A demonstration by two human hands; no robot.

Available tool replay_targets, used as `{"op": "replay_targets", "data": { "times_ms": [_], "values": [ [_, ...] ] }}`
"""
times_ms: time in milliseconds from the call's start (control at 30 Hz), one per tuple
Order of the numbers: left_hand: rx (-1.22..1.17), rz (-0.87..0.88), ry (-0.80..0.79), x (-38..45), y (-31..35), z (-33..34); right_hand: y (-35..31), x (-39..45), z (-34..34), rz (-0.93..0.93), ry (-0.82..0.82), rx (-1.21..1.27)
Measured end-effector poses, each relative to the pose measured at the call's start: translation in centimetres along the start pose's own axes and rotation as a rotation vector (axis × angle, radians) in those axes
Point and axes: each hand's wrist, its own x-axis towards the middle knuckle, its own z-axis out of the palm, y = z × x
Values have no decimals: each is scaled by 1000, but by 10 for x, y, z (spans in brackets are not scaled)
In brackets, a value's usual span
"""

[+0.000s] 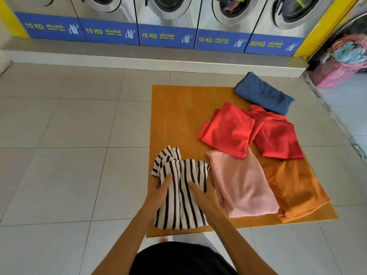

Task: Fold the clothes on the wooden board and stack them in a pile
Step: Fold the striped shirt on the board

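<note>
Head view. Wooden board (178,116) lies flat on the grey tiled floor (59,135); far half of its left side is bare.

Striped garment (179,187), white with dark stripes, sits at the near-left corner of the board, bunched at its far end, smoother toward the near edge. Both hands are on it. Left hand (158,192) is at the garment's left side, fingers extended forward over the cloth, thumb hidden; whether the grip closes on the fabric or only presses it, cannot tell. Right hand (204,195) lies on the right part, fingers partly curled into a fold; grip likewise cannot be told for certain.

Other clothes on the board, all folded:
- pink garment (240,187), just right of the striped one, touching it.
- orange garment (294,187), right of the pink, partly under it, reaching the board's near-right edge.
- bright red garment (228,130), beyond the pink, overlapping its far edge.
- darker red garment (278,135), right of it, partly under it.
- blue garment (264,94), at the far-right corner, overhanging the board's edge.

Clothes lie side by side.

Background: row of washing machines (168,20) with blue KG labels; pink laundry basket (337,72) heaped with clothes at far right.
</note>
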Motion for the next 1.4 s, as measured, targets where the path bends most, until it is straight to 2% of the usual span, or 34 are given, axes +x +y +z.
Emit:
{"op": "replay_targets", "data": {
  "times_ms": [167, 367, 633, 867, 1000, 1200, 1300, 1400],
  "values": [
    [-56, -47, -56, 14, 30, -14, -28, 22, 3, -135, -69, 47],
    [-28, 46, -31, 56, 93, -25, -81, 77, -3, -202, -97, 112],
    [63, 219, 51, 145, 211, -29, -188, 190, 0, -258, -106, 174],
    [142, 337, 234, 237, 307, -20, -253, 302, 37, -249, -89, 181],
    [354, 237, 315, 284, 303, -12, -242, 346, 55, -159, -36, 8],
    [540, 372, 513, 308, 283, 0, -230, 357, 71, -297, 139, -345],
    [537, 364, 521, 310, 282, -2, -233, 362, 67, -305, 127, -419],
    [513, 355, 512, 305, 284, -2, -234, 363, 65, -284, 77, -376]
  ]
}}
